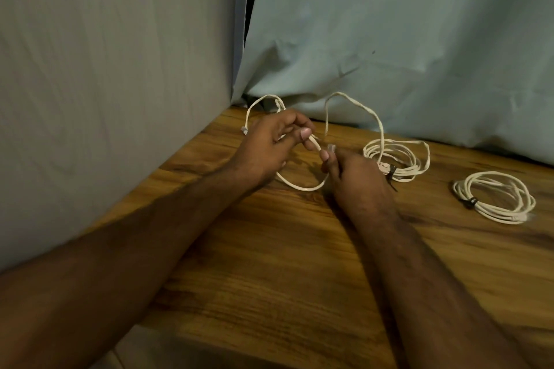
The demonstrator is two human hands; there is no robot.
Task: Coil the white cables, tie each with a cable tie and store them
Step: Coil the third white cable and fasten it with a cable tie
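A loose white cable (302,187) runs between both hands above the wooden table (284,263). My left hand (269,147) pinches the cable between thumb and fingers, with a loop rising behind it and a clear plug hanging at its left. My right hand (350,174) grips the cable near another clear plug by its thumb. From there the cable arcs up and over toward the back. A coiled white cable (419,159) bound with a black cable tie (390,172) lies just right of my right hand. A second tied coil (494,198) lies further right.
Pale cloth sheets (389,39) hang along the table's back and left sides, with a dark gap between them at the corner. The table's front edge runs across the lower left.
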